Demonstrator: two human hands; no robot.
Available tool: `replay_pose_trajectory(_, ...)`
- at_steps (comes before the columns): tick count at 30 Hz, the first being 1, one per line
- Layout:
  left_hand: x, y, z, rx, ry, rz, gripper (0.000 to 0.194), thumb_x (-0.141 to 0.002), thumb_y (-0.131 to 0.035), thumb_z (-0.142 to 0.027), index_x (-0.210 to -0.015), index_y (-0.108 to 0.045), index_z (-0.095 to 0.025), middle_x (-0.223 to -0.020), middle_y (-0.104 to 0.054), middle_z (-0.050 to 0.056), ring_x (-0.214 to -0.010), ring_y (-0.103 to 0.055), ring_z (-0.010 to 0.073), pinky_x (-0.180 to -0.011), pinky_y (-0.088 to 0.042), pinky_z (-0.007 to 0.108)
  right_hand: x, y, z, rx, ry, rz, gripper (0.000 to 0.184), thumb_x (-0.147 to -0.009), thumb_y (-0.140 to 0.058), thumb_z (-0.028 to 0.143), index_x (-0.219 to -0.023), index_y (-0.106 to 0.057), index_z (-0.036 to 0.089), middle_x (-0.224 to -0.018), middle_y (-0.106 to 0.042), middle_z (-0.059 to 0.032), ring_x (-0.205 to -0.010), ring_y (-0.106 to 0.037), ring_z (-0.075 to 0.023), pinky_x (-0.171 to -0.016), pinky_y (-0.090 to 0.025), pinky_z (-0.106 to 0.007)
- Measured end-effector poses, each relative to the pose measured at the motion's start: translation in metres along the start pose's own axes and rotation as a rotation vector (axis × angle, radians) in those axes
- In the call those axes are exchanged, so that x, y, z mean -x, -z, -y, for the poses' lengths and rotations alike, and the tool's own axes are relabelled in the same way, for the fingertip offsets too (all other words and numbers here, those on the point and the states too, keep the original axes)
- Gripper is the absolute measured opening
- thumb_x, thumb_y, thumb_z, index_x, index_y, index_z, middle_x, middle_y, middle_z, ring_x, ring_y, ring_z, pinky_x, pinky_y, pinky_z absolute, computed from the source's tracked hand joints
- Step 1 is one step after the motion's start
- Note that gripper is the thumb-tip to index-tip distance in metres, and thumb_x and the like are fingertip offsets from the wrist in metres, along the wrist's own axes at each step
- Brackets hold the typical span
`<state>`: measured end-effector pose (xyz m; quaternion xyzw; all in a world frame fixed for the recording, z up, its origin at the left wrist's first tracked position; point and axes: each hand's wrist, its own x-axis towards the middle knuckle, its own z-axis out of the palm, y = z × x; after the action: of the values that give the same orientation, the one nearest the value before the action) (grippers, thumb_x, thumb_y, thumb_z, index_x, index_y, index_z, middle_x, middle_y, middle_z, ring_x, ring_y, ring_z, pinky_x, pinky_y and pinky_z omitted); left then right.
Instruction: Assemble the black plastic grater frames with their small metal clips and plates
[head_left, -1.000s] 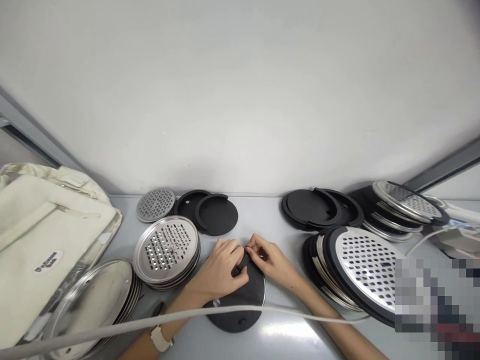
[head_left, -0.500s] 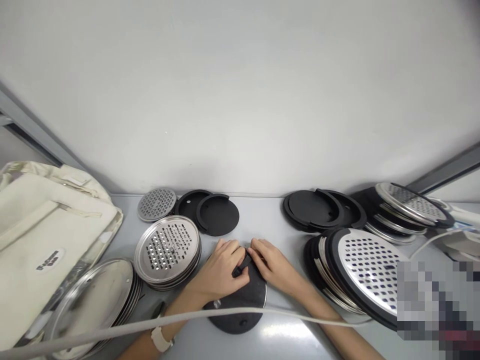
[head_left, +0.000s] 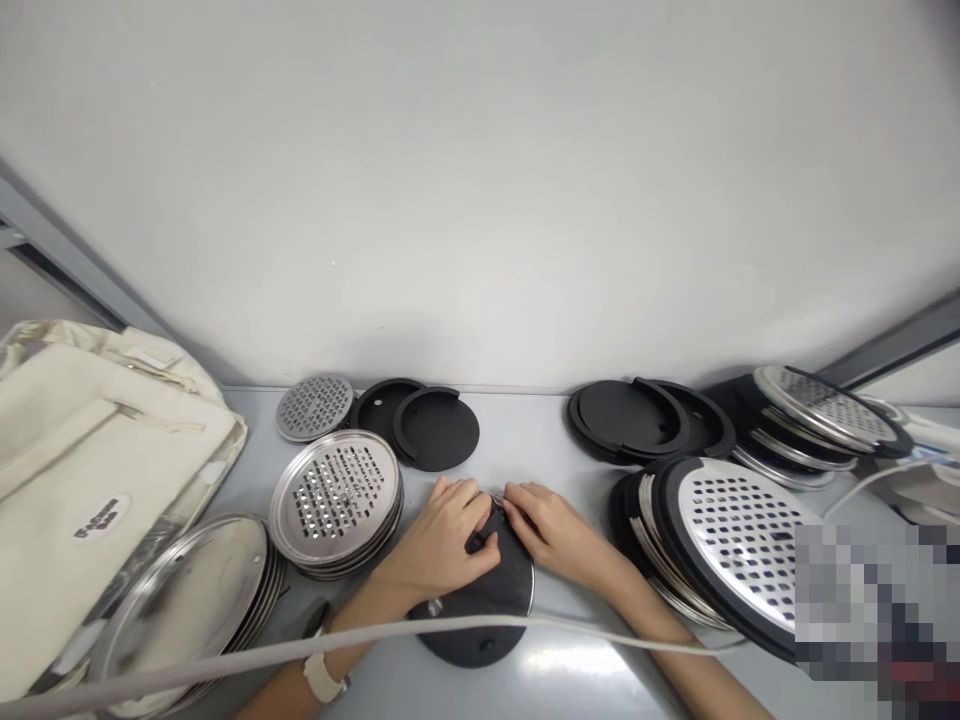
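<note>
A black round disc (head_left: 480, 610) with a thin metal rim lies on the table in front of me. My left hand (head_left: 446, 540) rests over its upper left part, thumb and fingers closed round a small black block (head_left: 487, 530) on the disc. Beside it, my right hand (head_left: 551, 535) bends over the upper right edge, fingertips pressed together near the block and the rim. Whatever those right fingertips pinch is hidden. Between the hands, at the disc's far edge, a bit of shiny metal shows.
On the left stand stacked perforated metal discs (head_left: 337, 500), plain metal discs (head_left: 187, 600) and a cream bag (head_left: 97, 480). Black ring-edged discs (head_left: 435, 430) lie at the back. Stacked black-rimmed grater discs (head_left: 742, 530) stand right. A pale cable (head_left: 360, 635) crosses in front.
My right fingertips have shifted slightly to the right, baring a bit of shiny metal at the disc's far edge. The left hand keeps its hold on the block.
</note>
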<state>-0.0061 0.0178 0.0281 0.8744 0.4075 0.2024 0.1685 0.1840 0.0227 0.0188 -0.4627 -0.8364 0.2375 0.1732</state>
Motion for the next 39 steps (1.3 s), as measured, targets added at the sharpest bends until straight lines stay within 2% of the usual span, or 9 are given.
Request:
replay_pose_trajectory(14, -0.0008, -0.0034, 0.0011, -0.012, 0.015, -0.026, 0.016, -0.075, -0.048, -0.019, -0.065, -0.035, -0.019, -0.064, -0.045, -0.003, -0.061, -0.040, 0.0132, -0.069, -0.032, 0.031, 0.0021, 0.0053, 0.0020, 0.051, 0.011, 0.047, 0.015, -0.089, -0.037, 0.017, -0.079, -0.046, 0.020, -0.068, -0.051, -0.0004, -0.063, -0.045, -0.0135, -0.060, -0.032, -0.025)
replay_pose_trajectory(39, -0.0005, -0.0037, 0.0025, -0.020, 0.025, 0.008, 0.018, -0.076, -0.049, -0.020, -0.067, -0.034, -0.019, -0.065, -0.044, -0.003, -0.063, -0.040, 0.0128, -0.071, -0.032, 0.031, 0.0031, 0.0067, 0.0013, 0.161, 0.038, 0.055, 0.019, -0.092, -0.034, 0.016, -0.080, -0.049, 0.019, -0.073, -0.053, -0.0031, -0.070, -0.047, -0.0159, -0.067, -0.035, -0.027)
